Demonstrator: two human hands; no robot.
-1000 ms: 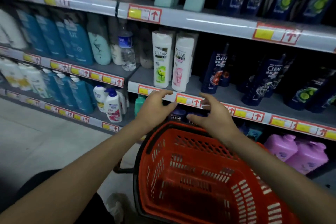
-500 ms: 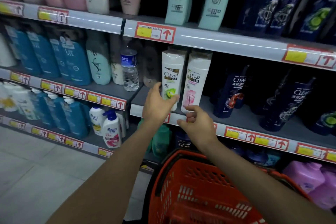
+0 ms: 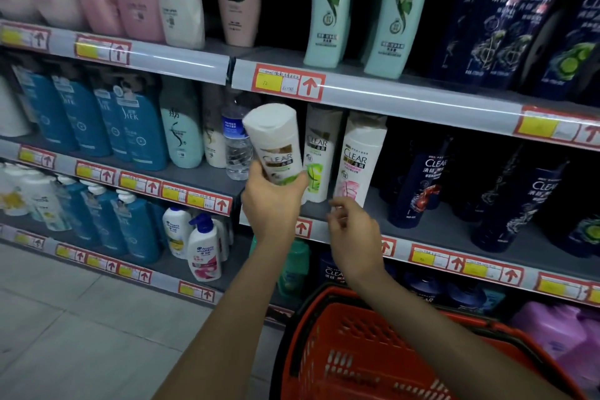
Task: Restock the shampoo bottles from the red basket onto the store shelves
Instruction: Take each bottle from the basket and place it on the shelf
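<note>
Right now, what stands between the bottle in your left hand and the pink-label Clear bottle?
Head view: one upright white Clear bottle with a green leaf label, on the shelf.

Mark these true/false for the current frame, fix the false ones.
1. The left hand holds a white bottle. True.
2. That bottle stands upright on the shelf. False: it is tilted, held in front of the shelf.
3. The right hand grips a dark blue bottle. False: it holds nothing and is by the base of the pink-label bottle.
4. A water bottle stands left of the held bottle. True.
5. The basket is piled with bottles. False: no bottles show in the part in view.
</note>
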